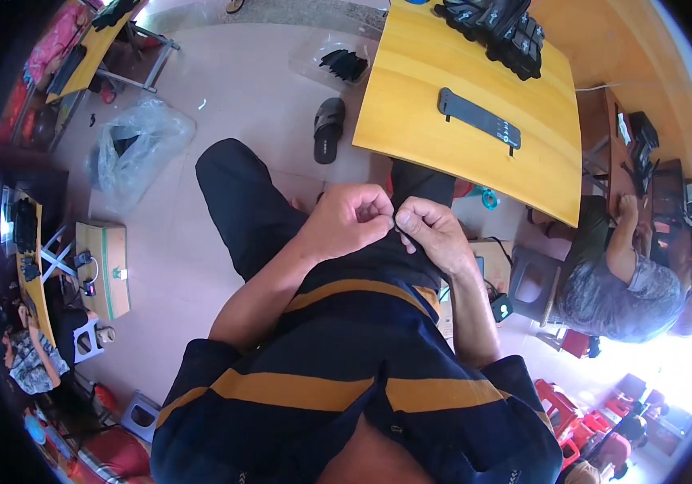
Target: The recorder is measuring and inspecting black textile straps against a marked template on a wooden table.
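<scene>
Above my lap, my left hand (352,218) and my right hand (436,231) meet with thumbs and fingers pinched. A tiny dark thing seems to sit between the fingertips, too small to name. Ahead of them, a long dark grey flat strip (481,121) with rounded ends and a row of small holes lies on the yellow table (410,89). Short dark tabs stick out at its near side. Neither hand touches the strip or the table.
Black bundled pieces (503,32) are heaped at the table's far edge. A clear tub (309,64) with black pieces, a slipper (329,131) and a plastic bag (148,149) lie on the floor. A cardboard box (104,266) stands left; a seated person (628,290) works at right.
</scene>
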Demonstrator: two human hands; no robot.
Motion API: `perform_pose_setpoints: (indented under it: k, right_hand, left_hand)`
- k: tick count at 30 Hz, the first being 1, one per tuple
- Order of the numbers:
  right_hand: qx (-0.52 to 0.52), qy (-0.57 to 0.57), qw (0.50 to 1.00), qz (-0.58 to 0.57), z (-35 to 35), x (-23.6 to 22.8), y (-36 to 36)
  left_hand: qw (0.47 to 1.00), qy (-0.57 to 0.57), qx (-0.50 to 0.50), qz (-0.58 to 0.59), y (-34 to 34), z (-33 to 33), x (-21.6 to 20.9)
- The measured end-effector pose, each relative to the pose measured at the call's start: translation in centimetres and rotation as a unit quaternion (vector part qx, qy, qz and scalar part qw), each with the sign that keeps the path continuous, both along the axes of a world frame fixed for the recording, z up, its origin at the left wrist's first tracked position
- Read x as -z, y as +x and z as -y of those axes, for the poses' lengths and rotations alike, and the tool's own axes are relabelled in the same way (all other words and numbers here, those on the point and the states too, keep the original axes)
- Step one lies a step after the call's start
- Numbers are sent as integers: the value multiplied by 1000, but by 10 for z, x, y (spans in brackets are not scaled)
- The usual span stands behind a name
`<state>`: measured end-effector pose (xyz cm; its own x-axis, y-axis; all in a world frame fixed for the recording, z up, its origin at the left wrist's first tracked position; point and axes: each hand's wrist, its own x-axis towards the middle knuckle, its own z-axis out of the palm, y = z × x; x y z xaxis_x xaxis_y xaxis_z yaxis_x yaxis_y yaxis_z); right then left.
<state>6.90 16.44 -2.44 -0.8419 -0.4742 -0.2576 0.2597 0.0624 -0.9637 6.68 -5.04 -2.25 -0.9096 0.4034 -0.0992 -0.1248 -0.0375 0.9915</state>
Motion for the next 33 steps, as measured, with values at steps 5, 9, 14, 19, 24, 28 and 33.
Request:
perform_pose_setpoints:
  k: [5,9,14,19,24,28,33]
  right_hand:
    - [-1,3,1000,4,6,-3,-2]
    - [-8,-6,1000,19,8,-4,-4]
    - [-7,-64,997,40,10,-3,-6]
    - [-22,-16,1000,9,8,-1,-6]
    - [-15,12,1000,-3,7,-4,-3]
    - [2,39,999,-12,6,-6,2]
    - [4,39,999,-22,3,-4,7]
  left_hand:
    - [999,-26,4,-21,-3,7,-3]
    - [999,5,22,-33,-4,9,11]
    - [995,91,19,46,-6,8,6]
    - [999,39,23,7,-6,11,6]
    - [999,36,23,10,-3,5,10]
    - [1000,-1,9,-12,1,0,13]
    - [999,32,16,18,4,-5,18]
